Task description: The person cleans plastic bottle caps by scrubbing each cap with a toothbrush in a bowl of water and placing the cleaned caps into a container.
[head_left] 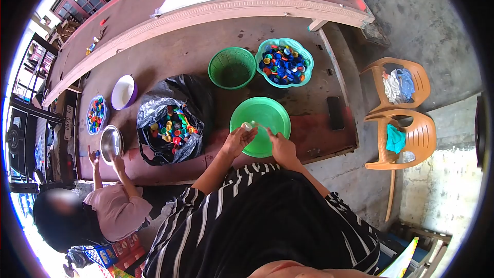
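My left hand [237, 143] has its fingers closed round a small white bottle cap [247, 126], held over the near left part of a bright green basin [275, 116]. In my right hand [282, 149] is a thin tool [261, 125], its handle mostly hidden in the fingers. The tool's tip points left, right at the cap. Behind the basin stand a darker green tub [231, 54] and a scalloped turquoise bowl [310, 67] full of mostly blue bottle caps [284, 65]. A black plastic bag [193, 90] with many coloured caps [175, 131] lies open to the left.
At the left a co-worker [118, 206] works over a metal bowl [119, 144], near a purple-and-white bowl [124, 92] and a scalloped bowl of caps [97, 115]. A dark phone-like slab [335, 113] lies near the table's right edge. Two orange chairs [419, 136] stand beyond it.
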Demonstrator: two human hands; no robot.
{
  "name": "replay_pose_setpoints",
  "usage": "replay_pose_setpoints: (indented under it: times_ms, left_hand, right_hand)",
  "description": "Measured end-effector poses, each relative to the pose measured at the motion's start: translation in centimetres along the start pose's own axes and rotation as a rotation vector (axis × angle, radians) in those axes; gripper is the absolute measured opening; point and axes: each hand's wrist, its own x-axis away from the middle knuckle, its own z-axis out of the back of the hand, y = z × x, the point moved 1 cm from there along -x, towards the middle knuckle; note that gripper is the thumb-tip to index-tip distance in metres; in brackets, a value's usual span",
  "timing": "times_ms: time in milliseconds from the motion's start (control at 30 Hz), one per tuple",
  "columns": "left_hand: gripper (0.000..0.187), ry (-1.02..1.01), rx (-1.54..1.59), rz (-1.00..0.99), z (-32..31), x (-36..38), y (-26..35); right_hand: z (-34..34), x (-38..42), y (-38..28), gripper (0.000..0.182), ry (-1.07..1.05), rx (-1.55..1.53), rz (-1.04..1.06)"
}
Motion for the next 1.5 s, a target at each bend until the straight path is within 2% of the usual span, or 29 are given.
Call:
replay_pose_setpoints:
  times_ms: [100, 200, 300, 400, 433, 500, 600, 633, 700, 800, 900, 1000, 1133, 1233, 1333, 1400, 1500]
  left_hand:
    - [0.031, 0.111, -0.082, -0.017, -1.3, 0.5, 0.1]
    - [0.031, 0.256, -0.276, -0.068, -1.5, 0.4, 0.0]
    - [0.035, 0.317, -0.492, -0.171, -0.7, -0.2, -0.1]
    - [0.036, 0.343, -0.616, -0.228, 0.2, -0.7, -0.3]
    - [0.036, 0.348, -0.645, -0.235, 0.5, -0.9, -0.3]
    - [0.037, 0.321, -0.589, -0.223, 0.8, -1.4, -0.4]
    - [0.037, 0.313, -0.508, -0.200, 0.5, -1.6, -1.0]
    - [0.036, 0.319, -0.483, -0.195, 0.3, -1.6, -1.0]
    - [0.033, 0.305, -0.588, -0.221, 0.2, -1.5, -0.8]
    - [0.030, 0.296, -0.651, -0.255, 0.2, -1.8, -0.8]
    - [0.028, 0.321, -0.721, -0.276, -0.3, -1.6, -0.6]
    - [0.028, 0.325, -0.756, -0.263, -0.4, -1.3, -0.6]
    - [0.028, 0.350, -0.711, -0.236, 0.3, -1.7, -0.5]
    - [0.030, 0.358, -0.878, -0.313, 1.0, -1.8, -0.5]
    - [0.032, 0.301, -0.811, -0.333, 0.8, -1.9, -0.9]
    - [0.033, 0.292, -0.762, -0.327, 0.3, -2.1, -0.8]
    - [0.036, 0.290, -0.590, -0.274, -0.3, -1.8, -0.5]
  right_hand:
    - [-1.7, -1.6, 2.0, 0.053, 0.092, 0.055, -0.035]
    - [-2.3, -1.9, 2.5, 0.053, 0.085, 0.208, 0.063]
    - [-0.2, -1.4, 1.1, 0.047, 0.042, 0.066, 0.011]
    - [1.6, 0.2, -0.7, 0.049, 0.118, -0.124, 0.054]
    - [1.3, 0.6, -0.7, 0.049, 0.078, -0.123, 0.044]
    - [0.8, 1.2, -0.6, 0.049, 0.000, -0.121, 0.016]
    - [0.9, 1.3, 0.2, 0.049, 0.081, -0.112, -0.050]
    - [1.2, 1.4, 0.1, 0.049, 0.060, -0.122, -0.009]
    - [1.8, 1.8, -0.5, 0.049, 0.017, -0.150, 0.070]
    - [0.5, 0.9, 0.6, 0.054, 0.040, -0.049, -0.025]
    - [-1.3, -0.9, 2.3, 0.051, 0.125, -0.025, -0.020]
    - [-2.0, -1.9, 2.5, 0.050, -0.032, 0.138, -0.004]
    - [0.5, -0.6, 0.5, 0.049, 0.021, -0.037, 0.015]
    - [1.8, 0.8, -0.8, 0.048, 0.005, -0.112, 0.006]
    - [1.5, 1.0, -0.3, 0.049, -0.005, -0.098, -0.048]
    - [1.8, 1.0, 0.0, 0.049, 0.056, -0.145, -0.041]
    - [2.0, 1.5, -0.7, 0.049, -0.008, -0.105, 0.016]
